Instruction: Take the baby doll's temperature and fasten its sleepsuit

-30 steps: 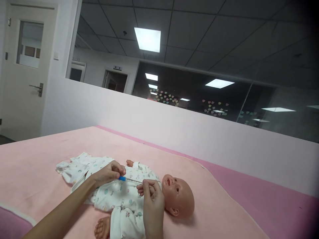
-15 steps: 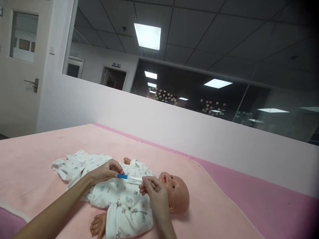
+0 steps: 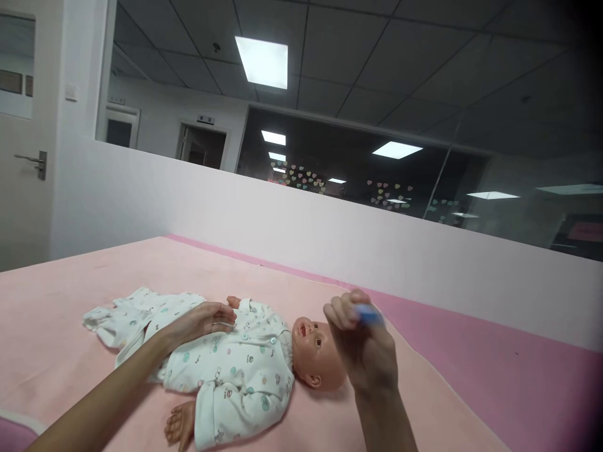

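A baby doll point(image 3: 252, 361) in a white printed outfit lies on its back, with its head point(image 3: 315, 355) to the right. My left hand point(image 3: 207, 320) rests over the doll's middle, fingers stretched out and nothing held. Raised beside the doll's head, my right hand point(image 3: 362, 339) is closed and smeared by motion. A thermometer point(image 3: 369, 315) is in its grip. Only the blurred blue end shows, and the clear glass part is hidden or lost in the blur. My right forearm and hand cover part of the doll's head.
A pale pink sheet point(image 3: 127, 263) lies under the doll, over a darker pink surface point(image 3: 513, 351). Behind it runs a low white wall point(image 3: 282, 220) with dark glass above. A door point(image 3: 28, 188) stands at the far left.
My left hand has let go of the thermometer's blue end. My right hand has swung up and to the right with the thermometer, away from the doll's chest. The view has shifted slightly right.
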Available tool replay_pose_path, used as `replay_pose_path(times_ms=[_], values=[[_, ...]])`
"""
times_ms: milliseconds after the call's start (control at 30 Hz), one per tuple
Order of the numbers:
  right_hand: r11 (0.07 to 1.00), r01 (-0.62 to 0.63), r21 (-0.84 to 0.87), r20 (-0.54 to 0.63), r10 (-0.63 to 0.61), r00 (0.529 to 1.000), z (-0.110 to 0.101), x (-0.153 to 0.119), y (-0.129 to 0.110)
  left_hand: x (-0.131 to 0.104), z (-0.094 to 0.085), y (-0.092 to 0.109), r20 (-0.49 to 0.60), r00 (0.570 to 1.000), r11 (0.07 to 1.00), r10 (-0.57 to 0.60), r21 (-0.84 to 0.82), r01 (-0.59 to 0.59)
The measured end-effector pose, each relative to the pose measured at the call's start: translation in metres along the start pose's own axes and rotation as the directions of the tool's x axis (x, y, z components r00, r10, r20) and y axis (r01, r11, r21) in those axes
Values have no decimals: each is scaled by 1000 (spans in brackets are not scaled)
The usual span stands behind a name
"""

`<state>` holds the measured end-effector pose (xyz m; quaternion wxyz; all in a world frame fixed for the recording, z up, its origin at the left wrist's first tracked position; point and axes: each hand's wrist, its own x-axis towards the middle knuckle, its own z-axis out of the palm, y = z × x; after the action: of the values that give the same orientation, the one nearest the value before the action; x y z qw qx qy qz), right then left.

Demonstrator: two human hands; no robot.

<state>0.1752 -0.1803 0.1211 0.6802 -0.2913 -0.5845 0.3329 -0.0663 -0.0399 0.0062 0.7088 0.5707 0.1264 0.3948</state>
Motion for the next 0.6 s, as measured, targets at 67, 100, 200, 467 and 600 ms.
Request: replay_pose_path(times_ms=[67,100,200,467,600], values=[[998,-59,-27,-16,58,998,7,-6,10,0,-1,-1,4,1000,1000,2,-4,-2],[985,-112,-130,-8,112,994,11,-9,16,1,-2,-3,7,1000,1000,2,-5,-2],[950,-225,-218,-61,217,974,23,-12,30,2,-5,-5,25,1000,1000,-8,2,8],[960,-155,-232,-80,140,987,13,0,34,3,-6,-4,62,998,999,-2,44,-1],[949,-156,-275,-168,112,979,-16,8,25,3,-5,-4,45,999,997,-10,79,6]])
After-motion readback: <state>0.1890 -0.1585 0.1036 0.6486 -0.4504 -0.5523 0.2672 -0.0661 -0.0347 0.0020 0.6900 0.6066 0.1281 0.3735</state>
